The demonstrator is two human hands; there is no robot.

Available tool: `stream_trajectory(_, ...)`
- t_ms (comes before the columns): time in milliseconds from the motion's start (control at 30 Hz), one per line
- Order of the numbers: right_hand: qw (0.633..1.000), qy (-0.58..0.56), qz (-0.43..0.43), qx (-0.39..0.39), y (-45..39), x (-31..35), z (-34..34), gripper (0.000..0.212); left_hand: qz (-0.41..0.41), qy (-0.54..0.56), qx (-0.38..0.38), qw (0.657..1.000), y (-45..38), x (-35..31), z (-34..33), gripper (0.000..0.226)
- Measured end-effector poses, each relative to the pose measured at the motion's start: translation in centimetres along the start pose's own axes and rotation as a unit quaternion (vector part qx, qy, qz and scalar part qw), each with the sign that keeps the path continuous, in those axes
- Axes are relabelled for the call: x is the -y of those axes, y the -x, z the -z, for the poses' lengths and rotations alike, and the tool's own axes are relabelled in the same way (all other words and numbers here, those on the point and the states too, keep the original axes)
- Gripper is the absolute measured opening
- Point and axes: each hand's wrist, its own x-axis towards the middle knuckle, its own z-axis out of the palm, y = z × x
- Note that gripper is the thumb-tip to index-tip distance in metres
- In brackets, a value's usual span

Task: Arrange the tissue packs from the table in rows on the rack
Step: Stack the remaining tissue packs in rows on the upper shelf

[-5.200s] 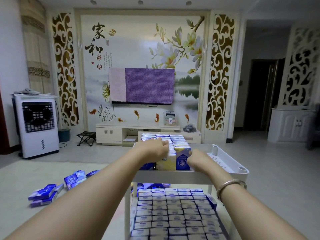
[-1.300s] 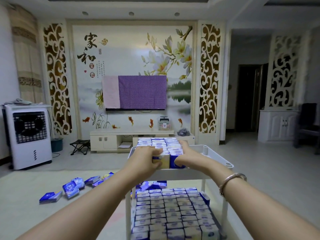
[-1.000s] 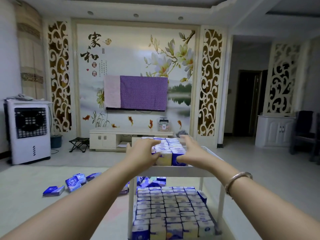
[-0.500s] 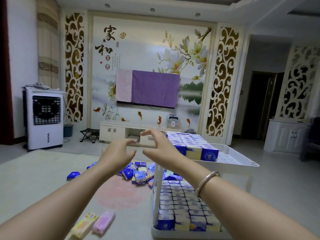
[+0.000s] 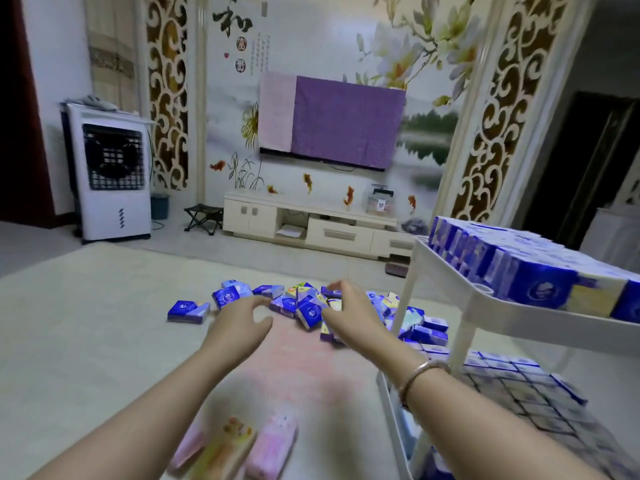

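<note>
- Two hands have left the rack's top tier and now reach out over the loose tissue packs [image 5: 304, 308], so one placement looks finished and the next pickup is starting.
- Left hand [image 5: 239, 323]: empty, fingers spread and slightly curled, hovering just short of the pile.
- Right hand [image 5: 346, 315]: empty, fingers apart and curled forward, above the pile's near edge; whether it touches a pack cannot be told.
- Loose packs: heaped on the table surface left of the rack [image 5: 467, 303], long axes pointing every way, several tilted on edge.
- Three pink and yellow packs [image 5: 242, 448] lie nearest the viewer, side by side, long axes running away from the viewer.
- Rack, right: packs stand in tight rows on the top tier and on the tier below it.
</note>
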Motion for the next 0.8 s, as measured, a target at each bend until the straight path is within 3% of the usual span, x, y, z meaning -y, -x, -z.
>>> stream_trajectory(133,0.996,0.065,-0.056,-0.008,-3.0,-4.4,-4.0,0.046,0.001,-0.014,0.03,0.999,-3.1,3.4,-3.9,0.046)
stream_trajectory(267,0.987,0.142,-0.073,-0.032,-5.6,-7.3,-6.9,0.055,-0.006,-0.006,0.069,0.998,-5.9,4.6,-7.7,0.067)
stream_trajectory(367,0.976,0.191,-0.104,0.002,-7.3,-8.8,-8.0,0.067,-0.012,0.021,0.086,0.996,-7.6,3.9,-9.8,0.077)
stream_trajectory(500,0.961,0.209,-0.157,0.085,-8.7,-10.6,-9.2,0.072,-0.035,0.082,0.096,0.991,-9.7,2.5,-12.0,0.057)
stream_trajectory(633,0.956,0.267,-0.111,0.043,-8.7,-11.6,-9.7,0.058,-0.013,0.161,0.087,0.983,-10.5,1.5,-13.4,0.027)
stream_trajectory(800,0.973,0.22,-0.065,0.022,-8.1,-11.3,-9.9,0.056,0.021,0.198,0.033,0.979,-9.2,0.5,-13.0,0.007)
